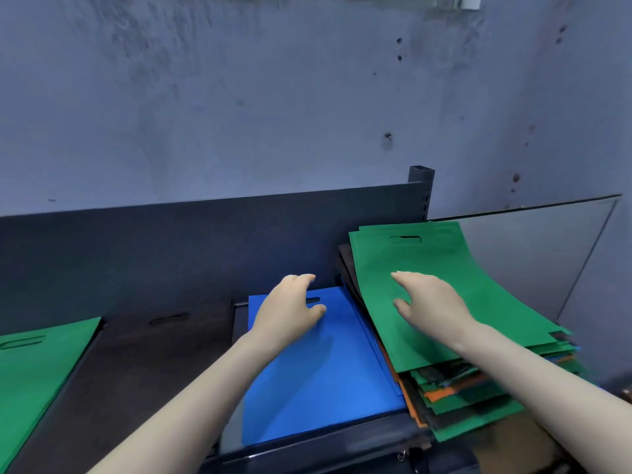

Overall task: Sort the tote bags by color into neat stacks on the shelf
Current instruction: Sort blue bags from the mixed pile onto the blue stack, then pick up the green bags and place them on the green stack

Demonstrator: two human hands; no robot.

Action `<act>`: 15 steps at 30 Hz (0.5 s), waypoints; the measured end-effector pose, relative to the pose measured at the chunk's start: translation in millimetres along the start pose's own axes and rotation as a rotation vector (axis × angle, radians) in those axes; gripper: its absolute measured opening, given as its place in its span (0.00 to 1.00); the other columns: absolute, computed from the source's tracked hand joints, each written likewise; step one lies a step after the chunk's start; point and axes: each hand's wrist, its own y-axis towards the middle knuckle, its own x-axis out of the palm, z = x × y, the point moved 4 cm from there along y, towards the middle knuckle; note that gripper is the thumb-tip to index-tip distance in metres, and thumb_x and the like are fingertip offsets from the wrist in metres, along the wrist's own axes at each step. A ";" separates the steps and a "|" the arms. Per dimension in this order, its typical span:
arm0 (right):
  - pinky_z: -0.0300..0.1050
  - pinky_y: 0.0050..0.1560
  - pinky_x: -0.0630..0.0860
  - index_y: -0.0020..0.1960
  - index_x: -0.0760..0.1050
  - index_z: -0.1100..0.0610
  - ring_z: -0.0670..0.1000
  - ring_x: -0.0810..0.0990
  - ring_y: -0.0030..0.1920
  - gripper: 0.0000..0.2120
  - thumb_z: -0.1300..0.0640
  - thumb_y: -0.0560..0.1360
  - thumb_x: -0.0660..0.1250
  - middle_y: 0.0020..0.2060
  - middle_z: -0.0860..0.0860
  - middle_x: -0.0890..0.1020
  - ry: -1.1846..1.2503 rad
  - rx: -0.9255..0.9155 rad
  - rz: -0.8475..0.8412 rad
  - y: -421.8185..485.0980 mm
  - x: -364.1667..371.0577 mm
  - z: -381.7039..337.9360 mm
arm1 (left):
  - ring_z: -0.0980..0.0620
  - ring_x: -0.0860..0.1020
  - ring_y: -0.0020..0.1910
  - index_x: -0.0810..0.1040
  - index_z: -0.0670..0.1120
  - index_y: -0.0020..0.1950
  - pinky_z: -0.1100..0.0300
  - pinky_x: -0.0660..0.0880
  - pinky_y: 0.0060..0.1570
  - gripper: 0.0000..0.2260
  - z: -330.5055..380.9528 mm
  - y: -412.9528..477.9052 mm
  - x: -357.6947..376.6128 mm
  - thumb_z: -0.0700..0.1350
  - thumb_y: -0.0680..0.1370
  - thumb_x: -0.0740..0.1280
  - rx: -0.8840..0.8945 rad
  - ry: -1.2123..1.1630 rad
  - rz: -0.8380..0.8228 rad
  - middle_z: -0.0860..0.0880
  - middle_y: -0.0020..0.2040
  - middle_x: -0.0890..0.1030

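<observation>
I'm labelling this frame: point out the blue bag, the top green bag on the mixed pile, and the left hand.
blue bag (325, 381), head view, bare middle.
top green bag (386, 261), head view, upper part.
left hand (290, 309), head view, back of hand.

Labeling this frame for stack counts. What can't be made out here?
- Mixed pile, head view: the top green bag covers it; only edge slivers show, so no count.
- Green stack, far left: cut off by the frame edge.
- Blue stack: the left hand and forearm cover part of it; its depth is unreadable.
- Right hand: whether it presses or hovers is unclear.
- Black stack: too dark to separate bags.
</observation>
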 end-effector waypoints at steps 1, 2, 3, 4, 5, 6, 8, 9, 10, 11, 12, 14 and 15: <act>0.48 0.65 0.71 0.73 0.65 0.53 0.52 0.69 0.70 0.25 0.54 0.76 0.62 0.70 0.49 0.71 -0.001 0.017 0.007 -0.7 -4.0 10.7 | 0.53 0.68 0.68 0.64 0.49 0.74 0.60 0.67 0.61 0.26 7.3 3.4 3.5 0.48 0.77 0.65 0.004 -0.013 -0.004 0.50 0.70 0.68; 0.48 0.65 0.71 0.73 0.65 0.53 0.51 0.69 0.70 0.25 0.54 0.76 0.62 0.70 0.48 0.71 -0.001 0.036 0.011 -1.6 -7.3 21.4 | 0.52 0.69 0.68 0.64 0.49 0.74 0.59 0.68 0.61 0.26 14.7 6.5 7.2 0.49 0.77 0.65 0.006 -0.028 -0.007 0.50 0.70 0.69; 0.47 0.65 0.71 0.73 0.65 0.53 0.51 0.69 0.70 0.25 0.54 0.76 0.63 0.70 0.48 0.71 0.000 0.053 0.014 -2.6 -10.3 31.9 | 0.52 0.69 0.68 0.64 0.49 0.74 0.59 0.68 0.61 0.26 21.9 9.1 11.1 0.49 0.77 0.65 0.002 -0.042 -0.014 0.50 0.70 0.69; 0.47 0.64 0.71 0.73 0.65 0.53 0.51 0.69 0.70 0.25 0.54 0.76 0.63 0.70 0.48 0.71 0.002 0.069 0.016 -3.6 -12.8 42.5 | 0.52 0.69 0.67 0.65 0.49 0.73 0.58 0.69 0.61 0.26 28.1 11.8 15.9 0.49 0.76 0.66 -0.003 -0.057 -0.022 0.49 0.69 0.70; 0.47 0.64 0.71 0.73 0.65 0.52 0.51 0.70 0.69 0.25 0.54 0.76 0.63 0.70 0.48 0.71 0.002 0.082 0.018 -4.5 -14.7 53.1 | 0.52 0.69 0.67 0.65 0.49 0.73 0.57 0.70 0.62 0.26 33.8 13.9 20.6 0.49 0.76 0.66 -0.010 -0.075 -0.031 0.49 0.69 0.71; 0.47 0.63 0.71 0.73 0.65 0.52 0.52 0.70 0.69 0.25 0.54 0.76 0.63 0.70 0.49 0.71 0.000 0.096 0.019 -5.2 -16.2 63.5 | 0.51 0.70 0.67 0.66 0.49 0.73 0.56 0.71 0.62 0.26 39.0 15.5 25.6 0.50 0.76 0.67 -0.019 -0.094 -0.039 0.49 0.69 0.71; 0.47 0.63 0.71 0.73 0.65 0.52 0.52 0.70 0.69 0.25 0.53 0.77 0.63 0.70 0.49 0.71 0.002 0.126 0.020 -6.2 -18.3 85.1 | 0.51 0.70 0.67 0.66 0.48 0.73 0.55 0.71 0.63 0.27 49.2 17.0 34.8 0.50 0.75 0.67 -0.042 -0.125 -0.058 0.49 0.69 0.71; 0.46 0.63 0.71 0.73 0.65 0.52 0.52 0.70 0.69 0.25 0.53 0.77 0.63 0.70 0.49 0.72 0.005 0.144 0.019 -6.2 -19.1 96.0 | 0.51 0.70 0.67 0.65 0.48 0.73 0.55 0.70 0.63 0.27 54.3 17.4 39.7 0.49 0.75 0.68 -0.056 -0.142 -0.068 0.48 0.70 0.71; 0.47 0.63 0.70 0.73 0.65 0.52 0.52 0.70 0.69 0.25 0.53 0.77 0.62 0.70 0.49 0.72 0.010 0.165 0.011 -6.1 -19.0 107.2 | 0.52 0.72 0.65 0.65 0.47 0.73 0.56 0.71 0.62 0.27 59.0 17.6 44.9 0.49 0.75 0.68 -0.074 -0.168 -0.077 0.49 0.70 0.70; 0.47 0.63 0.70 0.73 0.65 0.53 0.53 0.70 0.69 0.25 0.52 0.77 0.62 0.70 0.50 0.71 0.019 0.186 0.002 -6.3 -18.5 118.5 | 0.53 0.74 0.60 0.66 0.47 0.73 0.57 0.71 0.58 0.26 64.3 17.2 49.7 0.48 0.75 0.68 -0.094 -0.207 -0.085 0.50 0.68 0.71; 0.48 0.63 0.71 0.73 0.64 0.54 0.53 0.70 0.69 0.25 0.51 0.78 0.62 0.70 0.50 0.71 0.032 0.206 -0.013 -6.3 -16.9 129.1 | 0.55 0.74 0.52 0.67 0.47 0.72 0.58 0.71 0.54 0.25 69.1 16.5 54.5 0.46 0.76 0.67 -0.114 -0.253 -0.090 0.51 0.65 0.73; 0.51 0.66 0.69 0.74 0.62 0.55 0.53 0.68 0.70 0.26 0.47 0.78 0.61 0.71 0.51 0.69 0.034 0.230 -0.059 -6.4 -11.5 147.8 | 0.59 0.71 0.42 0.67 0.46 0.71 0.57 0.71 0.48 0.23 75.1 15.9 65.7 0.44 0.76 0.67 -0.164 -0.341 -0.102 0.54 0.56 0.72; 0.51 0.67 0.68 0.74 0.62 0.56 0.54 0.66 0.71 0.28 0.45 0.78 0.60 0.72 0.52 0.67 0.025 0.234 -0.091 -6.7 -7.6 155.6 | 0.59 0.71 0.42 0.67 0.46 0.71 0.56 0.71 0.48 0.23 76.4 16.4 71.6 0.44 0.77 0.66 -0.193 -0.369 -0.106 0.55 0.54 0.69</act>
